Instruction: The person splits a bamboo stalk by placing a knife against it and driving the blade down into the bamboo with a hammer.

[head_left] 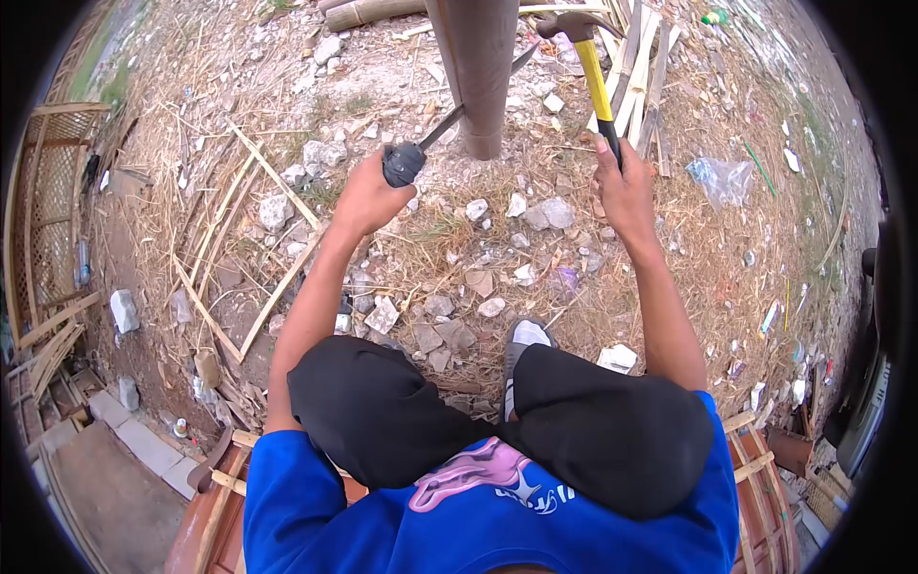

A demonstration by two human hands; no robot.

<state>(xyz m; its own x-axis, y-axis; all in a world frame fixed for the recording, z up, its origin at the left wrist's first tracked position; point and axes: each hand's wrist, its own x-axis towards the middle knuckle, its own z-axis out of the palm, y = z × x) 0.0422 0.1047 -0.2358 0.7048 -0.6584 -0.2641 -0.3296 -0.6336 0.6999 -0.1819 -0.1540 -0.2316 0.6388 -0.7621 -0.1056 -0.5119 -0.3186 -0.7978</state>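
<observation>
My left hand (371, 196) is closed round the dark wrapped handle of a long knife (444, 125). Its blade meets the side of an upright brown pole (487, 91), and the far end of the blade shows beyond the pole's other side. Whether the blade passes through the pole or behind it, I cannot tell. A thin line runs up the pole from the blade. My right hand (625, 187) grips the black lower end of a claw hammer (595, 77) with a yellow handle. The hammer's head is up, to the right of the pole and apart from it.
Stones (549, 213) and dry straw litter the ground before my feet. Long split strips (274, 170) lie at left, more strips (643, 77) at upper right. A clear plastic bag (722, 182) is at right, a woven panel (53, 215) at far left. Brown slatted seating (208, 521) is under me.
</observation>
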